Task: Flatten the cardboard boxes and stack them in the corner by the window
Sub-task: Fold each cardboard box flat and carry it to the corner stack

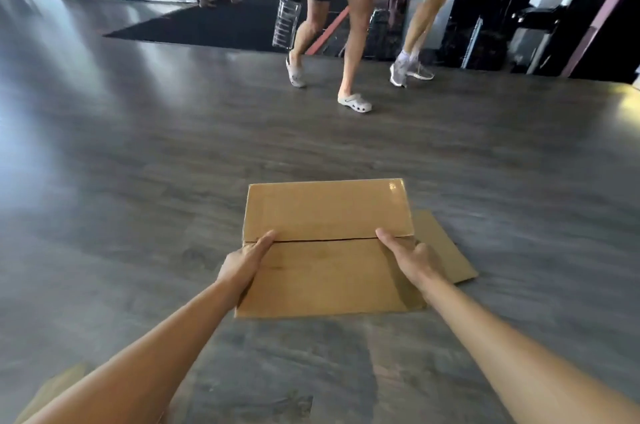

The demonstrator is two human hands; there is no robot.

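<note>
A person's left hand [244, 262] and right hand [410, 255] are gripping the nine and three o'clock edges of a brown, flattened cardboard box [325, 250], thumbs lying on top. The box is hanging over the grey wood-look floor [138, 181], overlapping a second flat brown cardboard sheet [445, 247] at four o'clock.

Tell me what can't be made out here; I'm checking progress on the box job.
Head view only:
- Second cardboard sheet: mostly covered by the flattened box.
- Fingers of left hand and right hand: tucked under the box's sides.
- Cardboard piece: cut off at the bottom-left edge.
- Window corner: not in view.
- Passers-by: cropped at the top.
</note>
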